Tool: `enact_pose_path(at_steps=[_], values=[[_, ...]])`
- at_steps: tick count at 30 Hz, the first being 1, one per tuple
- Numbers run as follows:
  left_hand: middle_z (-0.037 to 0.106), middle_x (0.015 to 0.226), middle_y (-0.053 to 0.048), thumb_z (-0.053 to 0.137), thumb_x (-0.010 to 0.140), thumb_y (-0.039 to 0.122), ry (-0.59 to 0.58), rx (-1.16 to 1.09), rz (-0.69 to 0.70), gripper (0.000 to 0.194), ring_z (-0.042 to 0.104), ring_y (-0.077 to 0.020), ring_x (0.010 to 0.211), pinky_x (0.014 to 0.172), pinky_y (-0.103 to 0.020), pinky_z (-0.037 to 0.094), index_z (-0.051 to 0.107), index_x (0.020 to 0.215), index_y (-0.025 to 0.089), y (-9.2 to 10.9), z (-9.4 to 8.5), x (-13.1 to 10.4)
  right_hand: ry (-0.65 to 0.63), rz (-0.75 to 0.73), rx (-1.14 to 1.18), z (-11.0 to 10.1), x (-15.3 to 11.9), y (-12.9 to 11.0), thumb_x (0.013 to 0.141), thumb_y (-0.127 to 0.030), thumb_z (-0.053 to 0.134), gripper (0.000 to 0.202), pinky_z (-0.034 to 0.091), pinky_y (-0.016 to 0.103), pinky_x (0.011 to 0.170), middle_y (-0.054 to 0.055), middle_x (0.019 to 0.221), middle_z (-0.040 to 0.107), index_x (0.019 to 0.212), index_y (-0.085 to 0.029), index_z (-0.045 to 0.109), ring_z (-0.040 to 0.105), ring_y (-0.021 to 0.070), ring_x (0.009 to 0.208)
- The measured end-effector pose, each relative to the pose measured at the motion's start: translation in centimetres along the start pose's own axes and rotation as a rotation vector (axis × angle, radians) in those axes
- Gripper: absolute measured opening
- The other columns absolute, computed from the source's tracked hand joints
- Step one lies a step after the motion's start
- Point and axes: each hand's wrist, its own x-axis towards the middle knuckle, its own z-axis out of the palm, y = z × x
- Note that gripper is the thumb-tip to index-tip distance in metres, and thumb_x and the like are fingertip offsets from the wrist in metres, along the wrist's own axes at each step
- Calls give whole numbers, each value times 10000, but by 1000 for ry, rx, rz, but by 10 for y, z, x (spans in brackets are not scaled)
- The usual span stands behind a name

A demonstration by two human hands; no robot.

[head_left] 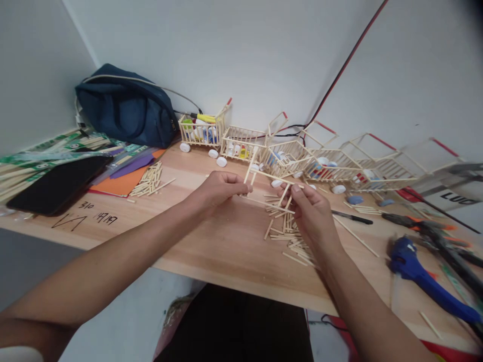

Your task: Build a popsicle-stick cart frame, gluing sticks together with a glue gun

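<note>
Above the table I hold up a small frame of thin wooden sticks (277,179), a rectangle with short sticks standing out from its ends. My left hand (226,188) pinches its left end between thumb and fingers. The right end is gripped by my right hand (311,203), thumb on top. Beneath my right hand lies a loose pile of short cut sticks (289,239). Just behind the frame stand several miniature shopping carts (247,142) made of the same sticks, with white or blue round wheels and red-tipped handles.
At right lie a blue glue gun (418,274), pliers (400,219) and a black pen (354,217). A black phone (60,183), coloured paper (121,185), another stick pile (151,181) and a dark blue bag (128,108) are at left. Red and black cable (339,75) runs down the wall.
</note>
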Motion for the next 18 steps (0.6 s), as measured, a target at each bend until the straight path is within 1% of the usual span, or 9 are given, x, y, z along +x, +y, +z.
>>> enact_pose_path(at_steps=[7,11,14,18], values=[[531,553,31,746,647,376,8,-5,7,240,334,-63,499,521,-252,177,666,630,150,-1,0,0,-5,2,30,1,0,-1,769,-457,755,261,455,189,554,21,794,703,864,-214,761,559,82,608],[589,621,9,737,655,368,10,-10,23,224,404,-76,553,541,-238,234,685,648,150,-1,1,0,1,12,42,0,0,1,771,-454,755,264,451,180,564,24,816,707,869,-209,765,561,77,619],[630,677,-22,713,672,376,41,-11,15,231,451,-97,601,540,-235,255,690,641,148,1,2,1,8,18,42,-1,1,1,766,-457,756,270,458,191,571,23,823,710,879,-211,764,561,81,617],[646,698,-47,682,689,377,82,-44,-20,236,456,-110,623,530,-233,261,721,666,145,4,4,1,3,16,20,-1,1,1,778,-458,743,266,450,194,559,19,800,707,881,-213,759,566,86,614]])
